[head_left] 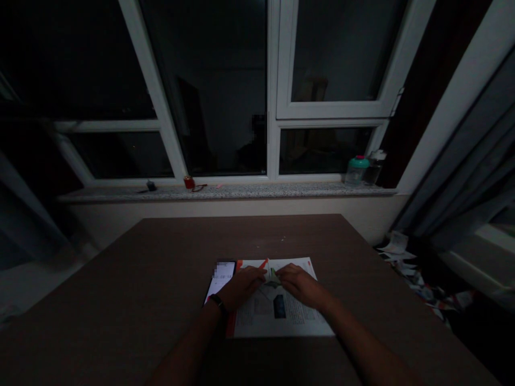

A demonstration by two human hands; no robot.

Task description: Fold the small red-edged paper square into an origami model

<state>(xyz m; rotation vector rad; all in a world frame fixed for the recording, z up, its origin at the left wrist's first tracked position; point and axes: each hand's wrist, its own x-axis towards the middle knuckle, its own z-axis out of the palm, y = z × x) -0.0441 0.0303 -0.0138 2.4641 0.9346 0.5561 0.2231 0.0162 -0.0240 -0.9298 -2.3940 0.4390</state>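
A printed booklet or sheet (261, 320) with an orange left edge lies on the brown table. Over its upper part, my left hand (242, 284) and my right hand (300, 283) meet at a small folded piece of paper (272, 279), whitish with some green. The fingers of both hands are closed on its two sides. A dark band is around my left wrist. Just left of my left hand lies a phone (220, 277) with a lit screen, partly covered by my wrist. The paper's exact shape is hard to make out in the dim light.
The wooden table (161, 257) reaches toward a granite windowsill (249, 191). On the sill stand a teal-lidded bottle (356, 170), a clear bottle (375, 167), a small red object (189, 182) and a small dark item (151, 185). Papers (422, 287) lie beyond the table's right edge.
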